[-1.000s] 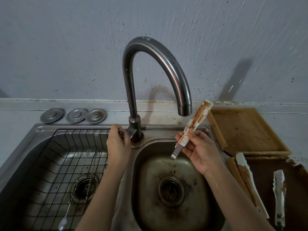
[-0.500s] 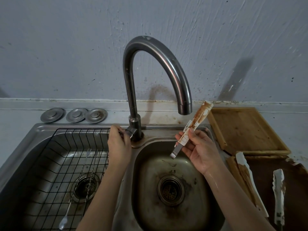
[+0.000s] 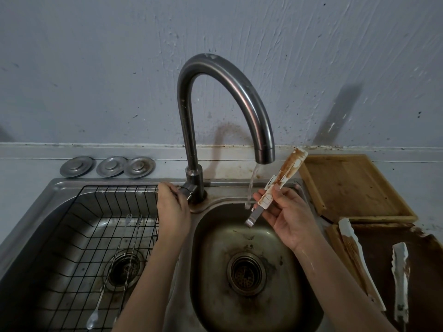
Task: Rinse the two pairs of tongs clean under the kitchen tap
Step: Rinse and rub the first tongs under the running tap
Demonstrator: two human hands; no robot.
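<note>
My right hand [image 3: 286, 219] holds a pair of white tongs [image 3: 284, 174] smeared with brown sauce, tips up and metal end down, over the small right basin [image 3: 215, 283]. A thin stream of water [image 3: 251, 185] falls from the curved tap [image 3: 239, 92] just left of the tongs and lands by my fingers. My left hand [image 3: 172, 207] is closed on the tap handle [image 3: 188, 189] at the tap's base. A second dirty white pair of tongs [image 3: 400, 271] lies spread open on the dark tray [image 3: 431, 283] at the right, one arm [image 3: 354, 248] over the tray's left rim.
A wooden tray [image 3: 354, 188] sits behind the dark one. The left basin holds a black wire rack [image 3: 96, 224] with a fork and a long spoon [image 3: 96, 315] in it. Three metal drain lids [image 3: 107, 166] lie on the counter behind it.
Water has started running from the tap; no stream showed in the earlier frames. Both hands stay nearly where they were.
</note>
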